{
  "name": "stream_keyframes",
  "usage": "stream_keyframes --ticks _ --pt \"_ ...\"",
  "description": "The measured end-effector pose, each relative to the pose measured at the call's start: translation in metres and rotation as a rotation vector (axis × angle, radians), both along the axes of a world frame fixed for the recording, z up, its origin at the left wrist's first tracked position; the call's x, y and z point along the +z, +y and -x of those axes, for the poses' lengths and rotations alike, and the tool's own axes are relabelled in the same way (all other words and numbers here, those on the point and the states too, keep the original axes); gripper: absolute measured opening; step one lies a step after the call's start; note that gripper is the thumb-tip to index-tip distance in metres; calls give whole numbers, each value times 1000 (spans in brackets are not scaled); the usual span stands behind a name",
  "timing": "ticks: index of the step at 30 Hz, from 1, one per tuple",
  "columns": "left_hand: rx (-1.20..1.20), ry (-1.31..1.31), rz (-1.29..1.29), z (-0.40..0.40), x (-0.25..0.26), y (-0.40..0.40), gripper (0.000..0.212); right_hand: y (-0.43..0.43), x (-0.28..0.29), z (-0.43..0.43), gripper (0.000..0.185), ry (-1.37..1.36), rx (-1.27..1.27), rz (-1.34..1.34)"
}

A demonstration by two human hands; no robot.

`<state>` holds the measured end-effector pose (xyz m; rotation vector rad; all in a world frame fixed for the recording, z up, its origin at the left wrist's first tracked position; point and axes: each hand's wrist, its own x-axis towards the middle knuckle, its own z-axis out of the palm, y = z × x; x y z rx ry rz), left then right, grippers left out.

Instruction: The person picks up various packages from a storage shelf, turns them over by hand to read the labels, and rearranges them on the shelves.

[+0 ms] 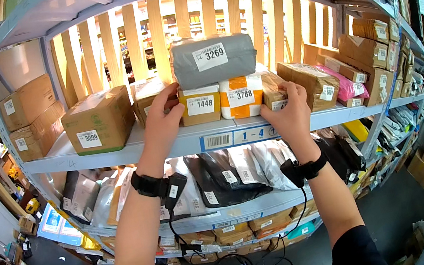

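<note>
My left hand (163, 117) is at the left side of a small yellow-brown box (202, 116), thumb and fingers apart. Its fingertips come close to the lower left corner of a grey plastic-wrapped parcel (184, 69); contact there is hard to tell. That parcel lies across the top of the yellow-brown box and a white parcel with orange tape (242, 108). My right hand (290, 104) spans a small cardboard box (271, 87) beside the taped parcel, thumb at its front and fingers along its right side. Behind my left fingers stands another carton (148, 90).
A larger carton (101, 118) and two stacked boxes (30, 100) stand to the left on the metal shelf (172, 146). Rightward are a taped carton (309, 83) and a pink parcel (341, 80). Bagged parcels (215, 174) fill the lower tier. Cables (306, 209) hang from both wrist straps.
</note>
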<state>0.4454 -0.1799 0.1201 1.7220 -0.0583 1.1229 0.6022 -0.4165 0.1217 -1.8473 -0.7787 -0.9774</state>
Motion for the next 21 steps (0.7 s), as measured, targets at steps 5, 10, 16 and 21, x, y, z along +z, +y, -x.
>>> stream_keyframes --ticks 5,10,16,21 --pt "251 -116 -73 5 -7 -3 45 18 1 17 56 -29 70 5" --pt "374 -116 -83 24 -6 2 42 35 -3 25 57 -21 124 23" --pt "568 34 -353 45 9 9 39 34 -8 29 76 -67 127 45" --pt "566 -80 -341 39 -6 29 40 30 -18 23 111 -33 242 20"
